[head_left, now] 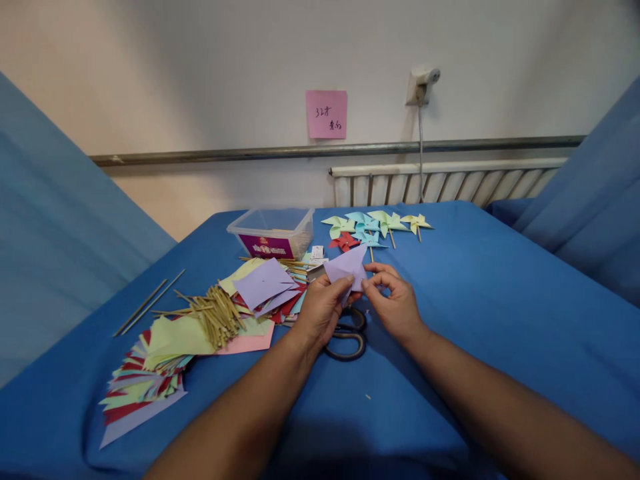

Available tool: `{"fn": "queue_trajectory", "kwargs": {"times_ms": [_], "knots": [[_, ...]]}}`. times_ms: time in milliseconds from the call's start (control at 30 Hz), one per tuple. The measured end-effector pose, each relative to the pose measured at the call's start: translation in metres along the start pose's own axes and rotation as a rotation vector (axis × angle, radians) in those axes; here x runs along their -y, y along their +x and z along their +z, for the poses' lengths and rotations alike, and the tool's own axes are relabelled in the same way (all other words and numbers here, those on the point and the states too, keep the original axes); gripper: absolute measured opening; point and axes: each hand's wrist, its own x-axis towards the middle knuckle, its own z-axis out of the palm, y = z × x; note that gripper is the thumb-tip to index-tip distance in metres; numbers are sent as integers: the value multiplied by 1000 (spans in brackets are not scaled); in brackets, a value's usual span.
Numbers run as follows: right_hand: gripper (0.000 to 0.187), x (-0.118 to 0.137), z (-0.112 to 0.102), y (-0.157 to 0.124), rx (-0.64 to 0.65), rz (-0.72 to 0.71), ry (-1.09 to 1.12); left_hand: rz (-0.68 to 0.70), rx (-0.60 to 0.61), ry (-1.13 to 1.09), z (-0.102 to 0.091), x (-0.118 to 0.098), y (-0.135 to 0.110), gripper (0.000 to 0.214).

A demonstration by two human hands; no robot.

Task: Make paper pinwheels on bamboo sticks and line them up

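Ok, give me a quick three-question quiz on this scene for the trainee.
1. True or false: the left hand and right hand both pinch the lilac paper.
2. What lies on the blue cloth beneath the hands? A glue stick, B scissors, C ruler.
3. Fill in: the paper pinwheels lie to the ___ of the clear plastic box.
Key: 1 true; 2 B; 3 right.

pink note [327, 114] w/ "32", box label [265, 247] illegible
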Motion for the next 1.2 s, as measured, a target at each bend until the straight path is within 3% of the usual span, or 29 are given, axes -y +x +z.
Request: {"fn": "queue_trajectory", "kwargs": {"times_ms": [200, 567, 1000, 1100, 1133, 1200], "knots": [[18, 1, 1, 0, -2, 7, 10, 20, 9, 33, -1, 2, 1, 34], [17, 3, 2, -4, 44, 29, -17, 32, -92, 93, 0, 1, 1, 33], [19, 1, 4, -5, 58, 39, -3, 30, -83, 112, -2, 0, 3, 31], [13, -1, 5, -3, 41, 68, 64, 32, -101, 176, -3, -4, 4, 30], [14, -2, 5, -2, 11, 91, 100, 31, -99, 213, -4, -6, 4, 30], [39, -3, 4, 2, -61, 148, 157, 19, -67, 312, -6, -10, 4, 31]]}}
